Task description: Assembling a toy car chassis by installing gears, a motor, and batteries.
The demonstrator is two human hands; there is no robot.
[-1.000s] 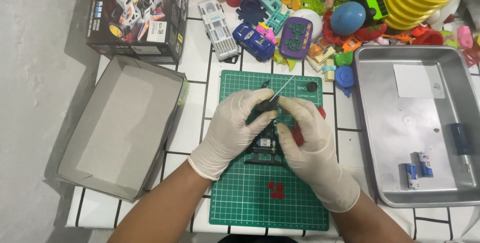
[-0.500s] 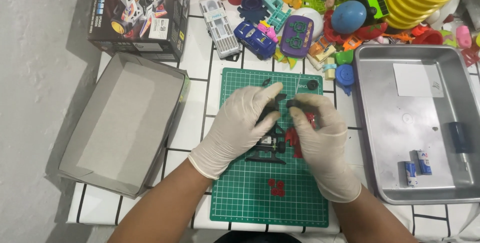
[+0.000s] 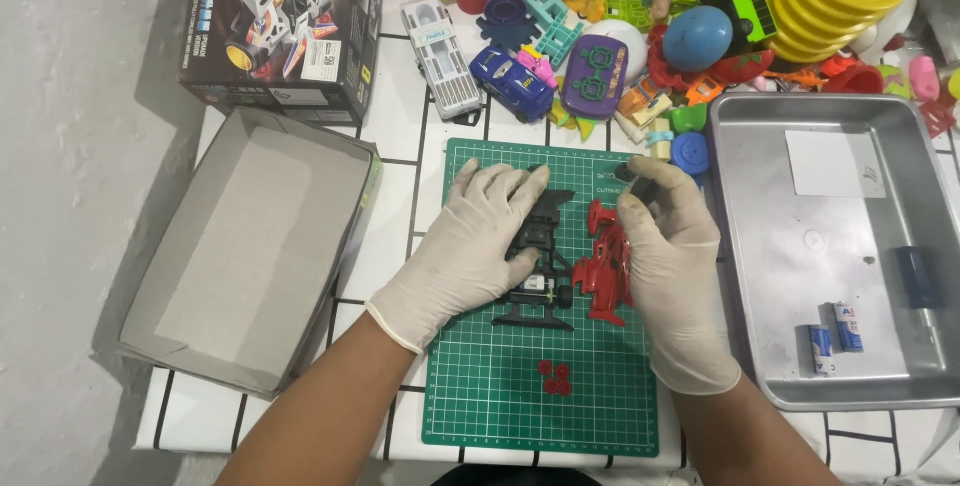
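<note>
While the left hand (image 3: 468, 251) presses flat on the black toy car chassis (image 3: 538, 271) at the middle of the green cutting mat (image 3: 500, 396), the right hand (image 3: 675, 266) has let the thin tool go and now pinches a small black part (image 3: 640, 189) at the mat's far edge. Just beside the chassis, to its right, lies the red body shell (image 3: 605, 266), now uncovered, so the car sits apart in pieces. Small red bits (image 3: 555, 376) lie nearer on the mat, and a metal tray (image 3: 900, 386) rests at the right of the desk.

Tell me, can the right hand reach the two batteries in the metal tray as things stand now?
Probably yes. The right hand is beside the metal tray, the batteries lie uncovered, and nothing stands between; but its fingers pinch a small black part.
</note>
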